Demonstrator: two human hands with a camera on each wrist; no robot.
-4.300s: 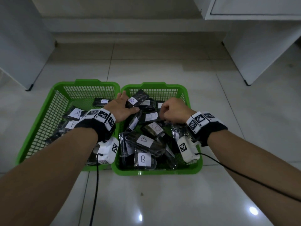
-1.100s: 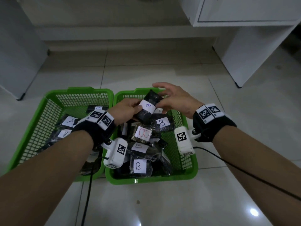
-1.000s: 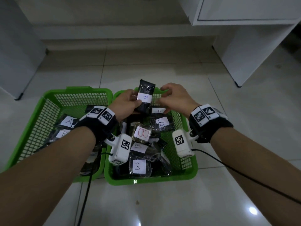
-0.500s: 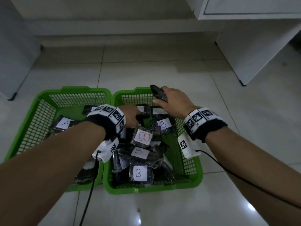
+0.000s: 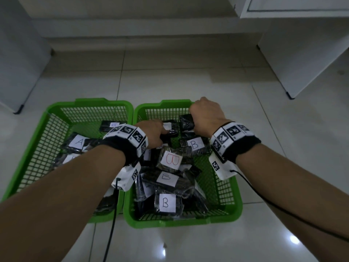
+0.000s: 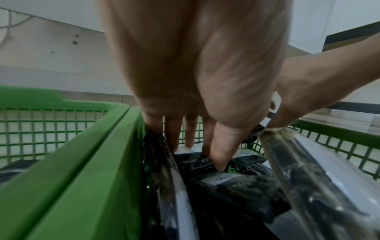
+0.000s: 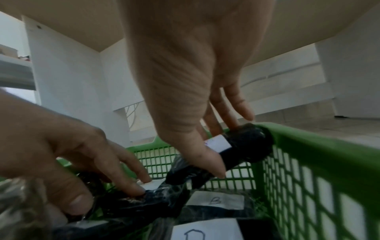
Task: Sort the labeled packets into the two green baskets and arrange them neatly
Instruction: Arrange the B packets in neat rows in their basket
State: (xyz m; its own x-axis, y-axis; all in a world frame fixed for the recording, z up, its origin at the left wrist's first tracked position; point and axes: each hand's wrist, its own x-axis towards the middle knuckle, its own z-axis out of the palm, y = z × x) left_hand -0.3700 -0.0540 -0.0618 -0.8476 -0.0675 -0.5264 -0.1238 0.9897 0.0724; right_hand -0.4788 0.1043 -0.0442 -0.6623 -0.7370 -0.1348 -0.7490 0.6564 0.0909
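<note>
Two green baskets stand side by side on the floor. The left basket [image 5: 90,103] holds dark packets labelled A [image 5: 79,141]. The right basket [image 5: 179,223] is piled with packets labelled B [image 5: 165,203], one in red [image 5: 172,159]. My right hand [image 5: 200,114] pinches a dark, white-labelled packet [image 7: 246,146] between thumb and fingers at the right basket's far right corner. My left hand [image 5: 163,130] reaches into the far left of the same basket. Its thumb and fingers [image 6: 174,139] close on another dark packet [image 6: 193,162] there.
A white cabinet [image 5: 302,53] stands at the far right and a grey panel [image 5: 17,59] at the far left. Glossy floor tiles [image 5: 170,76] lie beyond the baskets. Cables run from both wrist cameras towards me.
The B packet went from my left hand to my right, which lowered it from above the basket to the far right corner. My left hand dropped onto another packet inside.
</note>
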